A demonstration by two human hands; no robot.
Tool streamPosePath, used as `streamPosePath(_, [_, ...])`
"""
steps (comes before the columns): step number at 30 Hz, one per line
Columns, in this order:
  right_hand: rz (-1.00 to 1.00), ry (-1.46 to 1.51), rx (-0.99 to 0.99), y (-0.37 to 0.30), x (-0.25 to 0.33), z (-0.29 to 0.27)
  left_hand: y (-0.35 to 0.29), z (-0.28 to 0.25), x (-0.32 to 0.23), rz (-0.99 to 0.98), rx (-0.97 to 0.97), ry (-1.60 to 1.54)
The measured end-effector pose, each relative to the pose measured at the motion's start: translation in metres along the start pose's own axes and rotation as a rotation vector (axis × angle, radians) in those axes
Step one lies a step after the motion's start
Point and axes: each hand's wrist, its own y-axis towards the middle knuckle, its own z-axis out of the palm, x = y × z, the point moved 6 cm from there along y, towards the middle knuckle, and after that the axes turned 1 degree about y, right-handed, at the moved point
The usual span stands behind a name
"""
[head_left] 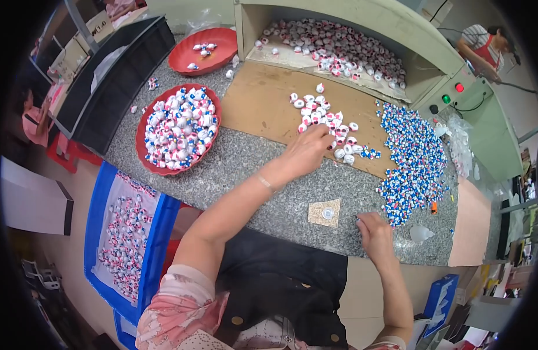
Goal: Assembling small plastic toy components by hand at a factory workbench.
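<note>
My left hand point(308, 150) reaches over a loose group of small white figurine heads with pink and black marks point(340, 129), on a brown board point(257, 105). Its fingers are bent together at the edge of the group; what they hold, if anything, is hidden. Nearer me, my right hand point(375, 234) hovers over the counter's front edge, thumb and finger pinched on a tiny bluish piece. Between the hands lies a small speckled tan pad point(324, 213) with a round whitish disc on it. Right of it spreads a large heap of tiny blue, white and pink pieces point(413, 157).
A red bowl point(142, 143) holds many joined figurines; another red bowl point(181, 58) holds several. More heads fill a pale green box point(350, 11). A blue crate point(94, 245) stands lower left. A translucent bottle point(421, 234) lies near the right edge. Other people are farther off.
</note>
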Motion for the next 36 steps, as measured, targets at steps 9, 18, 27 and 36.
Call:
streamPosePath(9, [0.091, -0.033, 0.05, 0.012, 0.01, -0.001, -0.008, -0.017, -0.01, -0.36, 0.12, -0.21])
streamPosePath(18, [-0.225, -0.071, 0.209, 0.044, 0.059, 0.033, -0.136, -0.059, -0.038, -0.935, 0.02, -1.381])
streamPosePath(27, [-0.229, -0.06, 0.211, 0.041, 0.059, 0.034, -0.141, -0.048, -0.062, -0.864, 0.121, -1.377])
streamPosePath(36, [0.468, 0.777, 0.046, 0.015, 0.036, 0.031, -0.118, -0.026, -0.087, -0.532, -0.004, -0.795])
